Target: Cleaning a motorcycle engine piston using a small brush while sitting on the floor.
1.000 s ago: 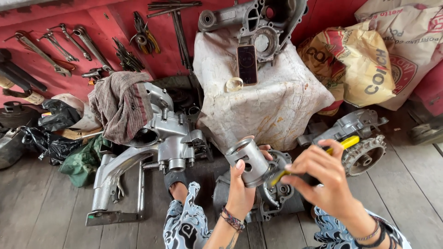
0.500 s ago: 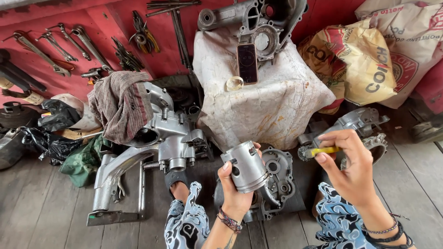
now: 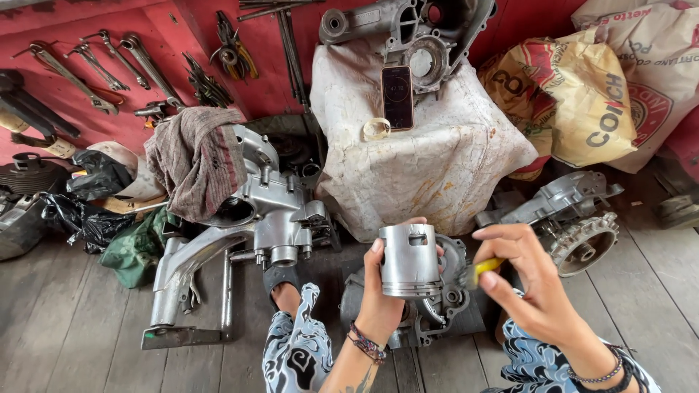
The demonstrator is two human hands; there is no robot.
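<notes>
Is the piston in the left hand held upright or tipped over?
Upright. The piston stands vertical in the left hand, flat crown up, ring grooves at its lower end, side pin hole facing the camera.

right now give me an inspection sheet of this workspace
surface: grey wooden plank floor, worn.
job's things: ribbed silver metal piston; yellow-handled brush; dark engine casing below.
clutter: silver engine case under a brown rag; black phone on a white cloth-covered block; printed sacks.
grip: left hand holds the piston upright; right hand holds the brush beside it.
cables: nothing seen.
surroundings: red wall with hanging spanners and pliers.
</notes>
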